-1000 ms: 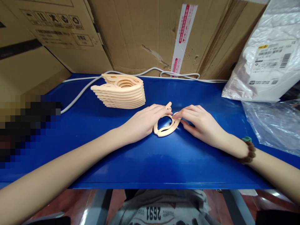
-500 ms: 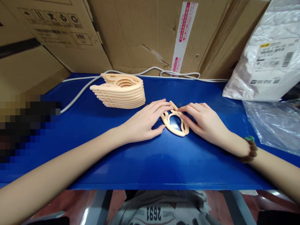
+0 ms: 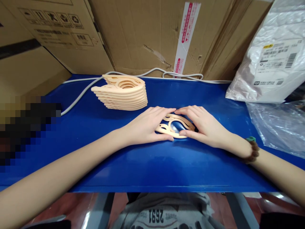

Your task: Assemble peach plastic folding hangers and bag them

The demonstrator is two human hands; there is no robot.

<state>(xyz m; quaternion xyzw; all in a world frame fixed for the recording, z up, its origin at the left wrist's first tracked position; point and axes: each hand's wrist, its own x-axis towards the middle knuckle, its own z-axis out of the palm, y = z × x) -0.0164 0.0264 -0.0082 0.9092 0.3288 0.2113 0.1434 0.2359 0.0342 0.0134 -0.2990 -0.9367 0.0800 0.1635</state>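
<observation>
A beige plastic folding hanger [image 3: 169, 126] lies flat on the blue table between my hands, its round opening in the middle. My left hand [image 3: 149, 125] closes round its left end, fingers along the far edge and thumb at the near edge. Around the right end curls my right hand [image 3: 206, 125], its thumb on the near rim and its fingers on the far side. The fingertips of both hands almost meet behind the hanger. The hanger's outer ends are partly hidden by my hands.
A neat stack of matching beige hangers [image 3: 126, 95] stands to the left at the back. Behind it runs a white cable [image 3: 81, 95] before cardboard boxes [image 3: 143, 38]. A white mailing bag [image 3: 267, 70] and clear plastic film [image 3: 274, 127] lie on the right.
The hanger has turned from a slant to lie nearly crosswise. My hands have shifted from fingertip contact on its upper part to both ends, thumbs on the near edge.
</observation>
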